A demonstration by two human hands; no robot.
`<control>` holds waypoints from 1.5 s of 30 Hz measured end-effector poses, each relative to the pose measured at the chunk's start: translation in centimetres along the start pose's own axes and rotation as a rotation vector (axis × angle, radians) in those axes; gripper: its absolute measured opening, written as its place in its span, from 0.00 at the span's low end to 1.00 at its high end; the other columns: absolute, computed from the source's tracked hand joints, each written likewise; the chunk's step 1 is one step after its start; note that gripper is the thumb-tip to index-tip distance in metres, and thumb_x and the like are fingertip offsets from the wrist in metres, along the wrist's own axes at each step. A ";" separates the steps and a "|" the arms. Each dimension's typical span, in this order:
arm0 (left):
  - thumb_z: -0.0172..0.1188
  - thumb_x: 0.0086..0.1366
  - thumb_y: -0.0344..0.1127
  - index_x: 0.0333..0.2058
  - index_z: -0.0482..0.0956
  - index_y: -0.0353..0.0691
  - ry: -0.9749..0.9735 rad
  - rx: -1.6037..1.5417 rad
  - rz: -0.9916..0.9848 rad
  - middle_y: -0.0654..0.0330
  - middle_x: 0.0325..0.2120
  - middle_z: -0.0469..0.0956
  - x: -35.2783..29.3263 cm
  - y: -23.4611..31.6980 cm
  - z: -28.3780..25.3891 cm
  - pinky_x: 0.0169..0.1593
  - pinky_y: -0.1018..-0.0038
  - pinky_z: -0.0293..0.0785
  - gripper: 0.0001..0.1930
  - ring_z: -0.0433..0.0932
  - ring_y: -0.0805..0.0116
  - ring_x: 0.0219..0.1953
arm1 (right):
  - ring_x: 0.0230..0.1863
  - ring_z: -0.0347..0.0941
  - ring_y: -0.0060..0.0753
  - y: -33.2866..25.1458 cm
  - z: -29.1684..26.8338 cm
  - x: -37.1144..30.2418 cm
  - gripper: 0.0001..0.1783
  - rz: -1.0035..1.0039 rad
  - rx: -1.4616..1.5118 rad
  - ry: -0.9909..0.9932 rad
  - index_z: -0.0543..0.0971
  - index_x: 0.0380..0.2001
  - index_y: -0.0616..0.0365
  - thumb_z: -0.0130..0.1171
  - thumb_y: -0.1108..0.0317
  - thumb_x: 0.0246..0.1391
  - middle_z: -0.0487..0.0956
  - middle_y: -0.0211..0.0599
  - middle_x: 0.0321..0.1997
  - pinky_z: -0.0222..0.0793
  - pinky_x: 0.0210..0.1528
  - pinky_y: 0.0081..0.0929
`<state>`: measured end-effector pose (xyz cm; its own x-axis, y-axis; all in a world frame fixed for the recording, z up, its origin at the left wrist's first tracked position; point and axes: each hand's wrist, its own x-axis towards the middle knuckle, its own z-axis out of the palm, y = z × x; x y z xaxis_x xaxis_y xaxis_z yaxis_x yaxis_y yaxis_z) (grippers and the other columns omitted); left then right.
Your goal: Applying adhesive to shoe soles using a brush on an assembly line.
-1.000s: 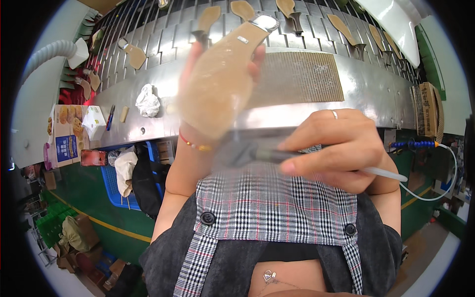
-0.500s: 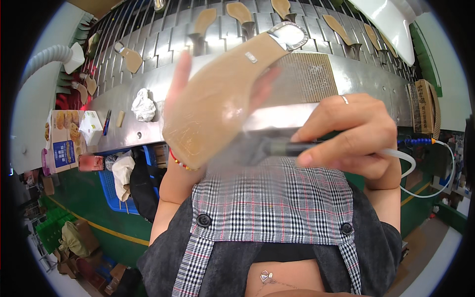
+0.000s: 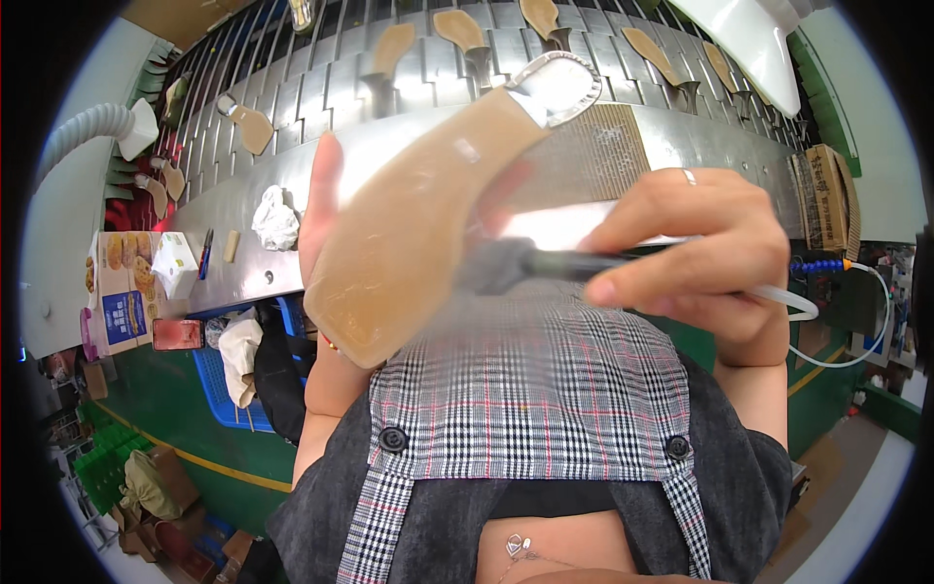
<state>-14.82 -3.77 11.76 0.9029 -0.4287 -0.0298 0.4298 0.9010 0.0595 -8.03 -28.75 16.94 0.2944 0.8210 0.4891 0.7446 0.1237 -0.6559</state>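
A tan sandal sole (image 3: 409,219), a loop with a sparkling edge (image 3: 569,88) at its far end, is held up in front of my chest. My left hand (image 3: 319,204) supports it from behind; the thumb shows at the left edge and blurred fingers beyond the right edge. My right hand (image 3: 705,248) pinches a black-handled brush (image 3: 584,265) fed by a translucent tube (image 3: 803,310). The brush's grey head (image 3: 494,268) is blurred at the sole's lower right edge; I cannot tell whether it touches.
Beyond the steel ledge, a slatted conveyor (image 3: 341,83) carries several tan soles. A ribbed mat (image 3: 623,146), a crumpled white wad (image 3: 275,219) and a pen (image 3: 206,253) lie on the ledge. White ducts hang at both sides. A cardboard box (image 3: 827,200) stands right, a blue basket (image 3: 222,375) lower left.
The sole has shifted slightly left in my left hand. The brush has moved up a little along the sole's right edge. The background has drifted slightly left.
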 end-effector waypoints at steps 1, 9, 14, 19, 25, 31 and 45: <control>0.35 0.67 0.68 0.67 0.47 0.27 0.017 0.019 0.027 0.31 0.66 0.45 -0.1 -0.1 -0.1 0.67 0.47 0.56 0.48 0.41 0.40 0.71 | 0.33 0.78 0.42 -0.2 -0.1 -0.1 0.15 0.048 -0.003 -0.013 0.86 0.32 0.57 0.59 0.61 0.44 0.82 0.49 0.35 0.70 0.33 0.30; 0.32 0.67 0.70 0.68 0.49 0.30 0.108 0.163 0.012 0.35 0.68 0.45 -1.2 0.7 -0.2 0.71 0.47 0.40 0.47 0.40 0.41 0.71 | 0.33 0.79 0.41 -0.4 -0.2 -1.1 0.14 0.109 -0.163 0.148 0.85 0.33 0.59 0.59 0.67 0.41 0.82 0.48 0.36 0.70 0.35 0.30; 0.31 0.67 0.71 0.69 0.46 0.32 0.181 0.213 0.047 0.37 0.68 0.45 -1.7 0.4 0.0 0.71 0.48 0.38 0.48 0.38 0.43 0.72 | 0.31 0.79 0.38 0.1 -0.9 -1.5 0.15 0.030 -0.120 0.105 0.86 0.35 0.59 0.63 0.73 0.39 0.81 0.47 0.36 0.73 0.32 0.29; 0.31 0.66 0.72 0.69 0.46 0.33 0.064 0.108 0.023 0.40 0.69 0.45 -2.1 0.5 -0.3 0.70 0.45 0.38 0.48 0.38 0.44 0.72 | 0.33 0.79 0.40 0.8 -1.6 -1.7 0.15 0.072 -0.176 0.187 0.85 0.36 0.62 0.63 0.73 0.40 0.82 0.48 0.36 0.73 0.33 0.27; 0.32 0.65 0.72 0.70 0.42 0.35 0.009 0.076 -0.009 0.42 0.70 0.36 -2.3 0.8 -1.0 0.65 0.31 0.40 0.49 0.28 0.48 0.73 | 0.34 0.80 0.41 1.7 -2.0 -2.3 0.17 0.133 -0.102 0.199 0.84 0.36 0.65 0.61 0.73 0.39 0.82 0.50 0.35 0.72 0.34 0.27; 0.34 0.66 0.70 0.70 0.40 0.38 0.050 -0.222 -0.131 0.43 0.70 0.33 -2.9 1.4 -2.0 0.56 0.26 0.58 0.47 0.30 0.42 0.72 | 0.34 0.80 0.40 2.5 -2.7 -3.1 0.15 0.096 0.122 0.251 0.83 0.35 0.69 0.59 0.71 0.43 0.83 0.50 0.34 0.73 0.38 0.29; 0.58 0.56 0.21 0.61 0.56 0.27 -0.012 1.824 0.471 0.49 0.58 0.64 0.2 -0.1 -6.1 0.65 0.64 0.54 0.34 0.61 0.59 0.63 | 0.31 0.80 0.32 1.4 3.4 -1.2 0.13 0.174 -0.101 0.334 0.83 0.39 0.65 0.61 0.73 0.50 0.83 0.43 0.32 0.73 0.32 0.24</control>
<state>-14.70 -3.50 5.68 0.9283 -0.2082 0.3081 -0.3530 -0.2331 0.9061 -9.40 -27.61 13.49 0.5880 0.5964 0.5465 0.7168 -0.0710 -0.6937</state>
